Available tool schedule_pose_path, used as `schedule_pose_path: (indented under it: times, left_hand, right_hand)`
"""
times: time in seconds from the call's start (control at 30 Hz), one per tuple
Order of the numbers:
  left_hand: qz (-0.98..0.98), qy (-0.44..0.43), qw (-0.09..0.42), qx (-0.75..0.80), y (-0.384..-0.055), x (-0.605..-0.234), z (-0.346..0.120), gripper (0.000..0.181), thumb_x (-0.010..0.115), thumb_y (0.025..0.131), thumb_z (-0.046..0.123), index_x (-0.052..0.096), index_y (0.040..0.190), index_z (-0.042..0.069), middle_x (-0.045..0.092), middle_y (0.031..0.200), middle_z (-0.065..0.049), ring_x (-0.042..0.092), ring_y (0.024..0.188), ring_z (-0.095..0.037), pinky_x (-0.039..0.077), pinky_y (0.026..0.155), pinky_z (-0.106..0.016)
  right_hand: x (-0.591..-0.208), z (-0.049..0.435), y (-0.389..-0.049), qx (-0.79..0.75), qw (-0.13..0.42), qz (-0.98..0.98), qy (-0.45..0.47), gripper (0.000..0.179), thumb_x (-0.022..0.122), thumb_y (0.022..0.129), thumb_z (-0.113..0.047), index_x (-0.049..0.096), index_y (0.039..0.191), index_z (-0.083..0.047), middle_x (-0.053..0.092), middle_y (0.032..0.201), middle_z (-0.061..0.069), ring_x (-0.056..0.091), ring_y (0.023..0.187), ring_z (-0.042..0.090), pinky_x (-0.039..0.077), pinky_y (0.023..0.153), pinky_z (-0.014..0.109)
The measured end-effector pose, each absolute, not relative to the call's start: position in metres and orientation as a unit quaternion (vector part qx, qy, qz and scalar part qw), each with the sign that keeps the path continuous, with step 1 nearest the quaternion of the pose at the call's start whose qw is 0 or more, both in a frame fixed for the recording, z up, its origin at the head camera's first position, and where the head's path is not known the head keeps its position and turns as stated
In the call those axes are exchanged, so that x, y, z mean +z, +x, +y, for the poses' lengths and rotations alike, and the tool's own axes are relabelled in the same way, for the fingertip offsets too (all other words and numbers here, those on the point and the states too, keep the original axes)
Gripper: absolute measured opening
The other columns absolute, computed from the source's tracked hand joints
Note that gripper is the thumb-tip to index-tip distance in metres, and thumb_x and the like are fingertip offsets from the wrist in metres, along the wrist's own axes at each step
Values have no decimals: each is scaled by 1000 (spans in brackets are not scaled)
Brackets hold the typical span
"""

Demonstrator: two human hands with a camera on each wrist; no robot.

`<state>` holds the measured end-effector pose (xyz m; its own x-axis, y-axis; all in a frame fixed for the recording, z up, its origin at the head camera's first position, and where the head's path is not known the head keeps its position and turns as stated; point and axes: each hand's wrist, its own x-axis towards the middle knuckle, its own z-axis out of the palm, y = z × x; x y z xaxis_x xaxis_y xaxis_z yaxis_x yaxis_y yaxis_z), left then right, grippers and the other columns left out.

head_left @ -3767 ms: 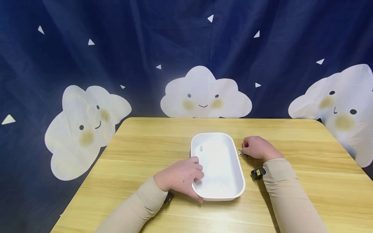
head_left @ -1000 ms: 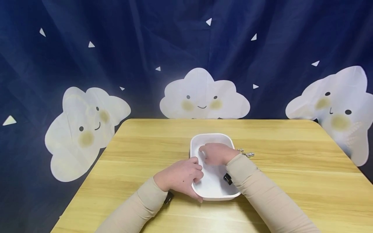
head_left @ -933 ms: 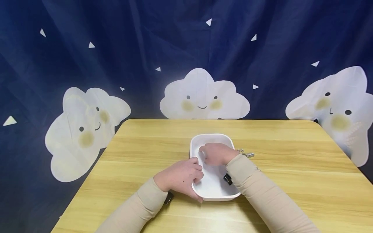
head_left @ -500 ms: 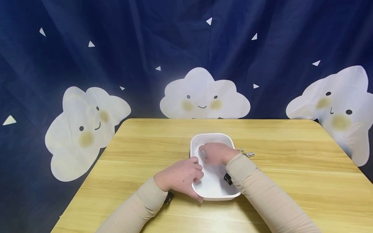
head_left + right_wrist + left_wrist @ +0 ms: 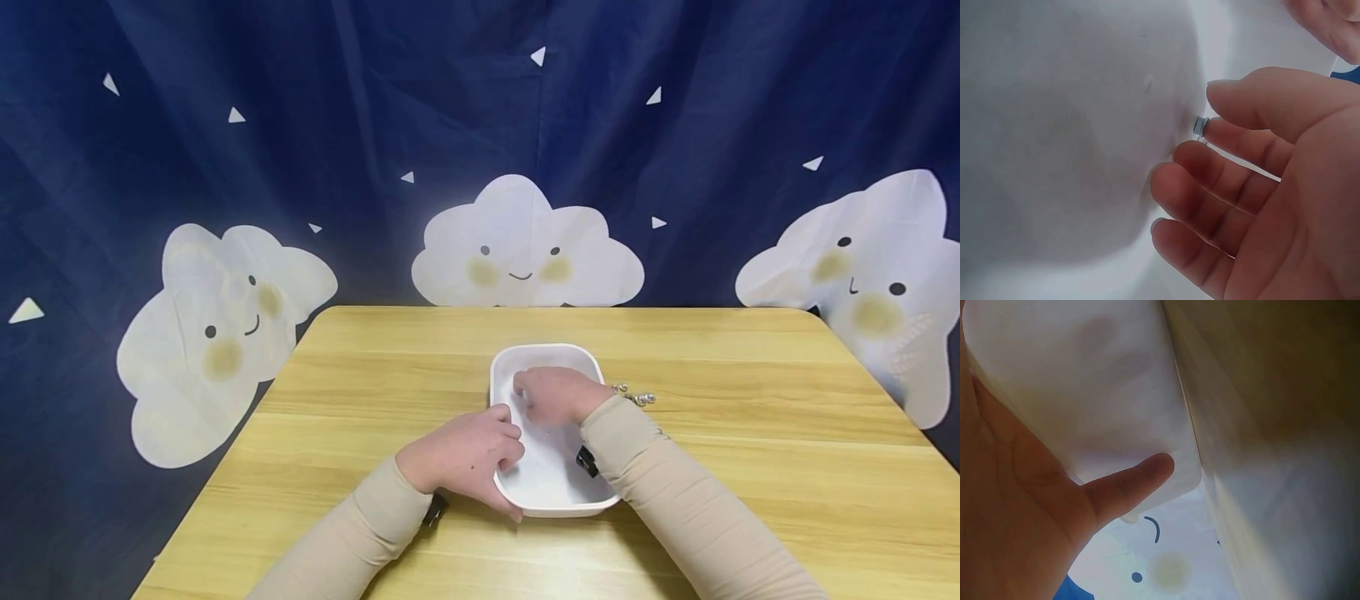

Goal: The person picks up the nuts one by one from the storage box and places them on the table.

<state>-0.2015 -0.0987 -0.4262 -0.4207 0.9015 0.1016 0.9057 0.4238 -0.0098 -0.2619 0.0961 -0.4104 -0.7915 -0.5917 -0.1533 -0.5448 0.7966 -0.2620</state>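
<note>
My left hand (image 5: pixel 468 458) grips the near left side of a white tray (image 5: pixel 558 510), fingers over the rim and thumb (image 5: pixel 1138 481) pressed on the outside. Inside the tray, toward its far left, my right hand (image 5: pixel 558 394) is held low with bent fingers. The right wrist view shows a small metal nut (image 5: pixel 1200 127) at the tips of its thumb and index finger. Just below that nut is a bit of another small shiny piece, mostly hidden by the fingers. The other fingers of my right hand (image 5: pixel 1266 181) are loosely curled.
Several loose metal nuts (image 5: pixel 640 399) lie on the wooden table (image 5: pixel 750 467) just right of the tray, partly behind the right wrist. A dark blue curtain (image 5: pixel 465 92) with white clouds hangs behind the table's far edge.
My right hand has moved left from the nuts on the table into the tray. During the last second it has barely shifted. The left hand keeps its grip on the tray.
</note>
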Motion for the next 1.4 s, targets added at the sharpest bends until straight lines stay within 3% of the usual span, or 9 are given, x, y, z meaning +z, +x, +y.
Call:
schedule_pose_path:
  times: [0.17,0.47,0.87,1.2,1.4]
  left_hand:
    - [-841,-538,49,-26,-202,-427,-99,63,76,63,78,41,66,25,37,71,16,37,81,-10,30,63,-17]
    - [-842,-537,45,-28,-201,-426,-99,63,77,63,76,41,66,25,37,71,15,37,81,-10,30,63,-17]
    - [-839,-542,47,-30,-202,-426,-98,63,77,64,76,41,66,24,37,71,15,36,80,-11,30,65,-18]
    - [-843,-535,40,-29,-201,-425,-99,63,77,63,77,41,66,25,37,70,16,35,79,-10,29,64,-18]
    - [-839,-542,43,-30,-202,-425,-99,64,76,63,77,41,66,24,37,70,15,35,78,-10,30,66,-19]
  right_hand:
    - [-412,96,-263,-100,116,942,-299,17,64,84,-4,55,87,-18,55,76,-2,51,68,15,42,64,32]
    - [-409,99,-260,-96,120,938,-312,21,61,93,-8,54,77,-19,55,70,-2,50,63,15,41,60,32]
    - [-410,102,-258,-87,128,939,-307,18,65,78,-6,55,74,-20,57,71,-5,51,63,13,42,59,30]
    - [-406,106,-262,-120,128,940,-292,18,66,75,-4,57,74,-19,57,71,-4,53,66,15,43,61,32]
    - [-398,112,-266,-118,91,941,-305,14,66,79,-6,58,78,-17,57,73,-3,52,68,17,43,63,33]
